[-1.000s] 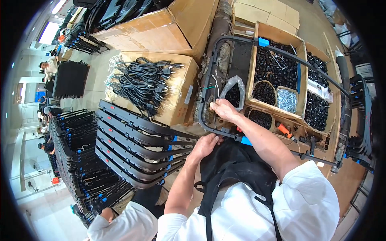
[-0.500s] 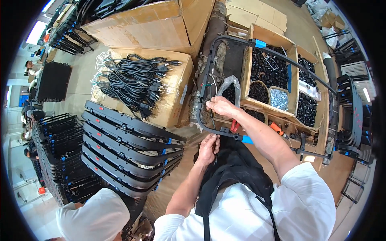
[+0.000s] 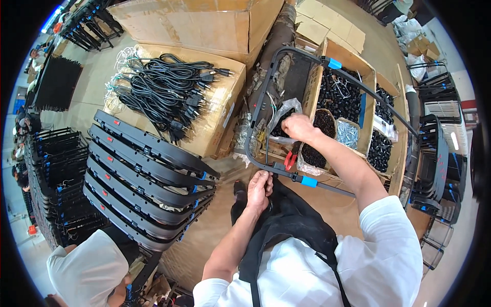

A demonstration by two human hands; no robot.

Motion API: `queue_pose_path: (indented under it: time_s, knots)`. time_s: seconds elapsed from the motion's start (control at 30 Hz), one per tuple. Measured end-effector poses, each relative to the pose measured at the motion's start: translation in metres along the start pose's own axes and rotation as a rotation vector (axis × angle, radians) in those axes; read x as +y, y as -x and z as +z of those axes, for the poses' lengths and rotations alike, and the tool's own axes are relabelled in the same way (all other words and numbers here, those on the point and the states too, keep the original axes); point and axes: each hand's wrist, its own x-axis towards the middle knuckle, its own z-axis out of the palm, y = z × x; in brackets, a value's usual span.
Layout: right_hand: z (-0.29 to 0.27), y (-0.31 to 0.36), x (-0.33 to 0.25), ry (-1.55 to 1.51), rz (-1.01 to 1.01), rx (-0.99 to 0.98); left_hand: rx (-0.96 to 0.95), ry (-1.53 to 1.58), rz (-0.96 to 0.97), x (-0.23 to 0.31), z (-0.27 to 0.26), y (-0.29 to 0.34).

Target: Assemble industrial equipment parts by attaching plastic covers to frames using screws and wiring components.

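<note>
1. Head view: black frame (image 3: pixel 280 169) overhangs parts box (image 3: pixel 313 84); probably stiff, smooth, fairly light, best held along its sides.
2. Left grip (image 3: pixel 260 190): curled beside frame; contents unclear.
3. Right grip (image 3: pixel 300 128): at plastic bag (image 3: pixel 290 105), fingertips hidden; closure unclear.

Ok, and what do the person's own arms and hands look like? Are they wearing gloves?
No gloves! The left hand and right hand are both bare, and I can't see a watch. The forearms are bare too. Higher up come short, loose white sleeves, part of a white shirt, with a black apron over it.
</note>
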Motion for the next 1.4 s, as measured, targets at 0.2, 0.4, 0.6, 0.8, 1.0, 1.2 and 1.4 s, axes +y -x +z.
queue_pose_path:
  time_s: [0.2,0.4,0.6,0.8,1.0,1.2,1.4]
  knots:
    - [0.043,-0.021,-0.006,0.109,0.025,-0.123,0.012,0.052,-0.006,-0.001,0.002,0.001]
    - [0.017,-0.023,-0.007,0.002,0.116,-0.167,0.041,0.041,-0.004,0.000,0.004,0.002]
    - [-0.029,-0.008,-0.007,-0.293,0.130,-0.157,0.026,0.013,-0.029,0.004,0.005,0.001]
    - [-0.085,0.043,-0.048,-1.057,0.297,-0.312,0.000,0.057,-0.045,0.005,0.000,0.000]
    - [-0.053,0.100,-0.126,-0.951,0.073,-0.265,0.024,0.035,-0.062,0.001,0.002,-0.001]
    - [-0.049,0.154,-0.156,-1.255,0.317,-0.286,-0.001,0.015,-0.059,0.004,-0.006,-0.001]
    - [0.006,0.223,-0.165,-1.745,0.582,-0.056,0.030,-0.163,-0.122,0.020,-0.009,0.000]
